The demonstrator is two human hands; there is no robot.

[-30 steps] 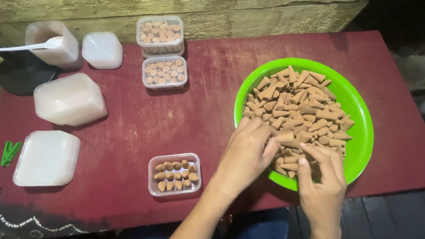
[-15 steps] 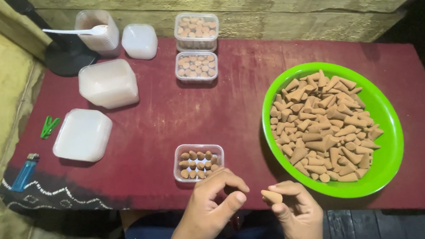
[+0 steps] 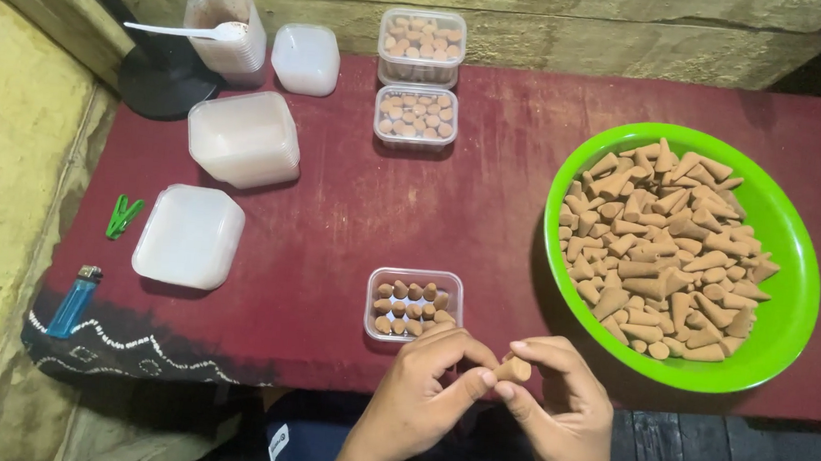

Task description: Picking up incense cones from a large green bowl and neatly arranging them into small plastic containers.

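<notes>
Fingers of the left hand [image 3: 418,395] and right hand [image 3: 561,414] pinch one brown cone [image 3: 514,370] together, just below the small clear box [image 3: 414,304] of cones. The green bowl [image 3: 790,315] sits right of that box; white lids [image 3: 189,236] lie left.

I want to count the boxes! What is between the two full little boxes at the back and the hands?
The head view shows bare red table, then one small clear box partly filled with cones.
</notes>
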